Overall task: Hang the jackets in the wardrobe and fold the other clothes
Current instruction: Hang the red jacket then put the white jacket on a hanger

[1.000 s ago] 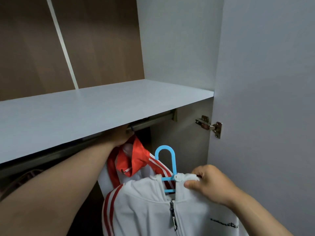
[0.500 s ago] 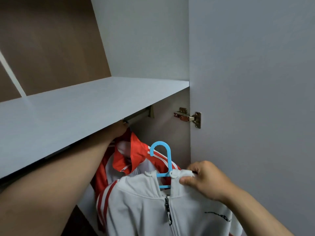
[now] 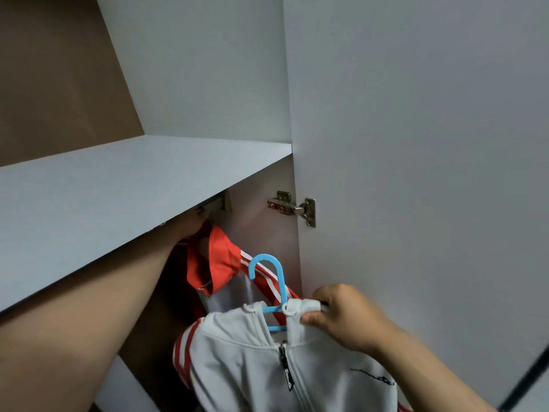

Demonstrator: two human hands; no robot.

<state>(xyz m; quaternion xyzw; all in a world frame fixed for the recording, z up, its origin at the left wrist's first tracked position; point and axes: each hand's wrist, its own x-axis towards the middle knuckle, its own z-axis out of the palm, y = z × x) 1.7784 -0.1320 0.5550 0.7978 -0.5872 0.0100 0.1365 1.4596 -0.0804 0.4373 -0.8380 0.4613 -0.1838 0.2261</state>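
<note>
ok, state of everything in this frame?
Door: open.
White jacket: zipped, on blue hanger, not yet hung.
Blue hanger: hook free, off the rail.
Red jacket: under shelf by rail; hook hidden.
Right hand: pinches white jacket's collar.
Left hand: at red jacket's top, fingers hidden.

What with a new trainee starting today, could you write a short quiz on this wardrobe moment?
1. True or false: the hook of the blue hanger is already hung up.
2. What does the right hand grip? A) the collar of the white jacket, B) a folded towel, C) a shoe.
3. Fill in: the left hand reaches up beside the red jacket, under the ____.
Key: 1 false, the hook is free in the air; 2 A; 3 shelf.
</note>
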